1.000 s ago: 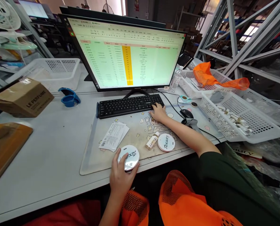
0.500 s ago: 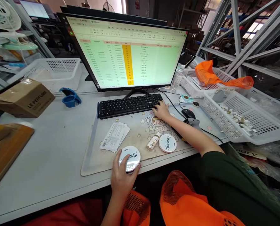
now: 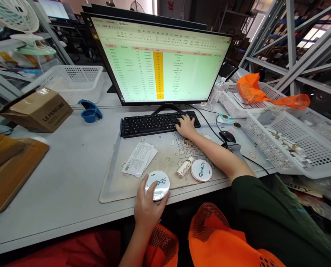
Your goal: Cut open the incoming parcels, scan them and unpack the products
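At the desk's front edge my left hand has its fingers and thumb around a round white case with "beauty" lettering. My right hand rests over the right part of a black keyboard, fingers spread and holding nothing. On the desk mat, a small clear bottle with a white cap lies beside a second round white case. Printed paper slips overlap each other between the keyboard and my left hand.
Behind the keyboard stands a monitor showing a spreadsheet. A black mouse sits right of my forearm. White baskets line the right side. At left are a cardboard box, a blue tape dispenser and a brown package.
My right hand has shifted left over the keyboard, away from its right end. My left hand keeps its hold on the round case. The whole view has swung slightly left.
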`<state>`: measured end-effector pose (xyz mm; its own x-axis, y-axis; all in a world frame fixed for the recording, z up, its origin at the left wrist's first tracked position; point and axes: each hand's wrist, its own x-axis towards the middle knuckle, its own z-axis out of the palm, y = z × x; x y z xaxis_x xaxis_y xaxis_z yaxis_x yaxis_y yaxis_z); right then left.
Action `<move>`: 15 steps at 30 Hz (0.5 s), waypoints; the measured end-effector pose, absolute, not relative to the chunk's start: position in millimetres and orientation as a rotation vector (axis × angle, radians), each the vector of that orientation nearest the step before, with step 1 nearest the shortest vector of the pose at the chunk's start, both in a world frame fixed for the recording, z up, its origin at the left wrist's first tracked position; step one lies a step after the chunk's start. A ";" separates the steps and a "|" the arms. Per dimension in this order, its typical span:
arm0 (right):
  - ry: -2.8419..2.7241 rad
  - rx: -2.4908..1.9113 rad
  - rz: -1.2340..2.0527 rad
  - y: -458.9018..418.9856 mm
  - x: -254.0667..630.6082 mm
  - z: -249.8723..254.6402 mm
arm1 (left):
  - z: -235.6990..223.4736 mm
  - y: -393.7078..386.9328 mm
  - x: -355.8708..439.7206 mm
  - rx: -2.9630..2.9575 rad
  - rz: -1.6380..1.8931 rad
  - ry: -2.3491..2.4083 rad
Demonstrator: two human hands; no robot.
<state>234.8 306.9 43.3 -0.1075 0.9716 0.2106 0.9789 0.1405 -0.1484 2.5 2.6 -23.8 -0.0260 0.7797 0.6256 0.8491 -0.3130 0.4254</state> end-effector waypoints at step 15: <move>-2.319 -1.932 0.029 271.1 246.4 33.1 | -25.2 2.8 2.9 -2.116 -1.267 -1.769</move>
